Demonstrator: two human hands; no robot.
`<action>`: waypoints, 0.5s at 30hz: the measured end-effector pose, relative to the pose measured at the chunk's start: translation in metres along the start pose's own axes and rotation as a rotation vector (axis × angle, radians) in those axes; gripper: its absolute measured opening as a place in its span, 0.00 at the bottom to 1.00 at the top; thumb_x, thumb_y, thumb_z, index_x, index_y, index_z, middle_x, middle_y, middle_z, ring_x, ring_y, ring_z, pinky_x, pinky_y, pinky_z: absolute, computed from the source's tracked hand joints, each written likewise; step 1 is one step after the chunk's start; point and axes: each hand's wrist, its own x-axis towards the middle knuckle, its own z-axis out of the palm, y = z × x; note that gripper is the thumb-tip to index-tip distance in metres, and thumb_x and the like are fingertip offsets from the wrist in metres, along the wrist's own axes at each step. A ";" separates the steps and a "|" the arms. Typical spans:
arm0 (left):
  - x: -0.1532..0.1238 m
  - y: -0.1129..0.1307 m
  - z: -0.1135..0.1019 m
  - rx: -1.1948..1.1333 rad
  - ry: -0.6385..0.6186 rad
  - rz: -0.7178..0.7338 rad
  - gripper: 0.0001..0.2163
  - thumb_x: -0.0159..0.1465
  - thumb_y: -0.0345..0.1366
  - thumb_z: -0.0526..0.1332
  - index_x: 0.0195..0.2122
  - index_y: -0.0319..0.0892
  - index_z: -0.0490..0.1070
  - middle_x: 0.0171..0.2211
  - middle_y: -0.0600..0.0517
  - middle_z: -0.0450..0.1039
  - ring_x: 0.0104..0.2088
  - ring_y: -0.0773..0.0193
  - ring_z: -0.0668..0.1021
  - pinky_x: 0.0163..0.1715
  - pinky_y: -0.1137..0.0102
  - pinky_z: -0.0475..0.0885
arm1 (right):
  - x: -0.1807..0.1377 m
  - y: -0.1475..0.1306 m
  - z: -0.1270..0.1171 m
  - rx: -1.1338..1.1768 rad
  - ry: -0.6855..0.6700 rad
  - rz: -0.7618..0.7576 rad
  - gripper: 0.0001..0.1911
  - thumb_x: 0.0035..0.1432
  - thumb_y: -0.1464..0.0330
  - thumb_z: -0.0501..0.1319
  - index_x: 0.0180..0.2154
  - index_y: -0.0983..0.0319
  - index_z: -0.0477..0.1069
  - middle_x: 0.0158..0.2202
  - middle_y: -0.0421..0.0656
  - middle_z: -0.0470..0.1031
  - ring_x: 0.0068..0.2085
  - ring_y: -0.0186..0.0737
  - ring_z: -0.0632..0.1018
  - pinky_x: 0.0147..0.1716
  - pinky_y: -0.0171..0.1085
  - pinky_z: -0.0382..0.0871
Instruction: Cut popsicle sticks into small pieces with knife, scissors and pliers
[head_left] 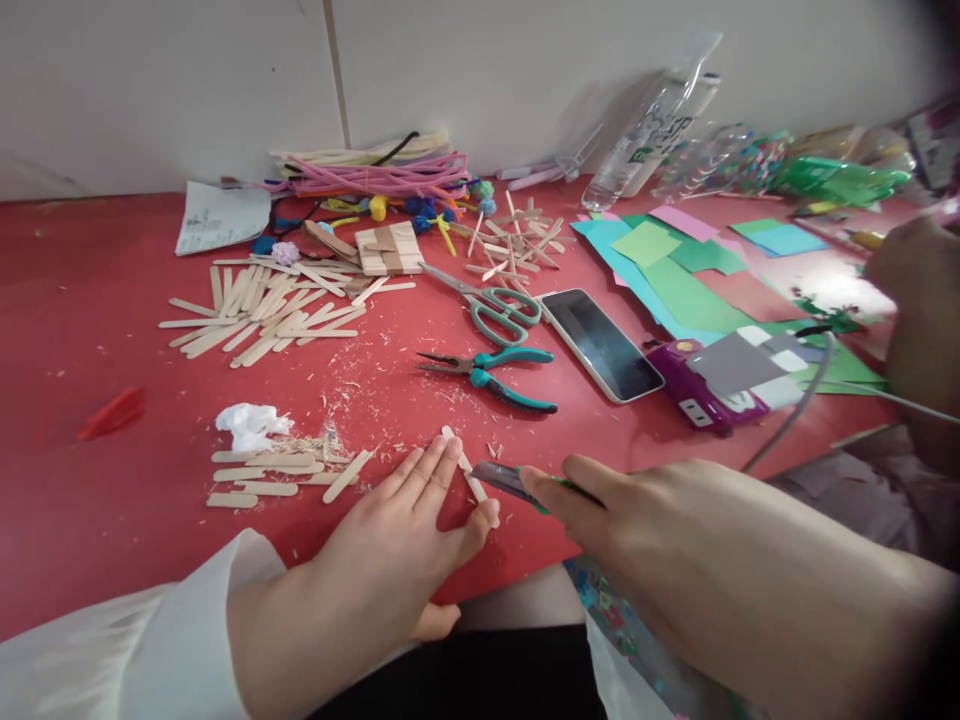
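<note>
The left hand lies open and flat, pinning the wooden stick to the red table against sliding, while the right hand, closed around the craft knife, sets its blade at the stick.

Head-worn view looks forward and down, close over the red table.

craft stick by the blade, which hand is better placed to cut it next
Probably right: the right hand holds the knife, its blade tip at the craft stick. The left hand lies flat, fingers pressing on that stick.
</note>
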 end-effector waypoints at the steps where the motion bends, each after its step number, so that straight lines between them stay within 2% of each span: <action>1: 0.000 0.000 0.000 0.000 0.002 0.001 0.41 0.48 0.41 0.71 0.59 0.39 0.50 0.63 0.26 0.45 0.63 0.37 0.45 0.57 0.46 0.56 | 0.000 0.000 0.000 0.018 -0.003 0.012 0.08 0.35 0.77 0.65 0.22 0.60 0.75 0.33 0.43 0.79 0.24 0.40 0.74 0.13 0.39 0.50; 4: 0.002 0.001 0.001 0.000 -0.019 0.005 0.42 0.47 0.42 0.71 0.59 0.39 0.49 0.63 0.26 0.45 0.63 0.37 0.46 0.58 0.46 0.56 | 0.001 0.000 0.001 0.133 0.033 0.089 0.12 0.38 0.79 0.63 0.29 0.61 0.76 0.31 0.43 0.79 0.25 0.39 0.76 0.16 0.37 0.59; 8: 0.004 0.001 0.004 -0.014 -0.009 0.018 0.43 0.47 0.42 0.72 0.59 0.40 0.49 0.63 0.26 0.43 0.63 0.36 0.44 0.57 0.45 0.55 | -0.001 -0.004 0.003 0.404 0.071 0.304 0.18 0.46 0.80 0.58 0.41 0.62 0.74 0.30 0.41 0.79 0.25 0.37 0.78 0.22 0.33 0.68; 12: 0.005 0.000 0.003 -0.031 -0.003 0.007 0.41 0.47 0.39 0.72 0.58 0.41 0.52 0.64 0.27 0.42 0.63 0.37 0.44 0.57 0.46 0.55 | -0.004 -0.008 0.006 0.737 0.077 0.478 0.16 0.56 0.77 0.53 0.39 0.57 0.75 0.29 0.39 0.79 0.29 0.37 0.79 0.29 0.34 0.72; 15: 0.005 -0.001 -0.001 -0.040 -0.009 0.002 0.39 0.47 0.38 0.72 0.57 0.41 0.55 0.64 0.28 0.44 0.63 0.37 0.45 0.57 0.47 0.57 | -0.007 -0.006 0.012 0.946 0.090 0.549 0.15 0.58 0.73 0.54 0.40 0.56 0.77 0.25 0.37 0.78 0.27 0.38 0.78 0.26 0.33 0.72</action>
